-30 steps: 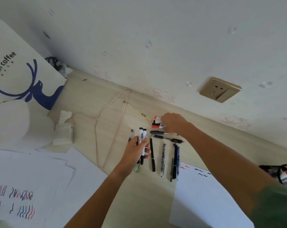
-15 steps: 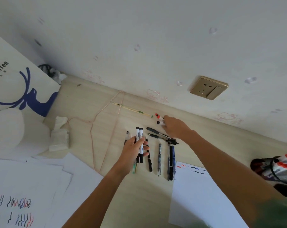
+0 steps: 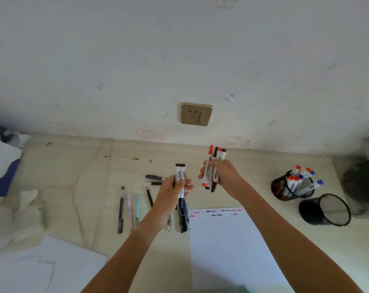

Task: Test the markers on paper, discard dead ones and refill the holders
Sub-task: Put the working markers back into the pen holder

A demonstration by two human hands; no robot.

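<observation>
Left hand: the left hand (image 3: 175, 187) is now lifting two black-capped markers (image 3: 180, 176) off the table; a second ago it was only lying on them in the row.
Right hand: the right hand (image 3: 223, 176) is grasping a bundle of red and black markers (image 3: 213, 166), raised above the table; before, it was still reaching for them by the wall.
Row: several pens (image 3: 128, 208) are staying flat on the table (image 3: 73, 187), left of the hands; some dark ones are lying under the left wrist.
Paper: the test sheet (image 3: 232, 250) with small squiggles is lying near, to the right of the row.
Holders: one holder (image 3: 291, 189) at the right is already holding markers; the mesh cup (image 3: 325, 210) beside it is looking empty.
Meaning: both hands are carrying markers, so I think the refilling step is beginning, toward the right.
Risk: the bundle in the right hand is loose, one marker could be slipping out.
</observation>
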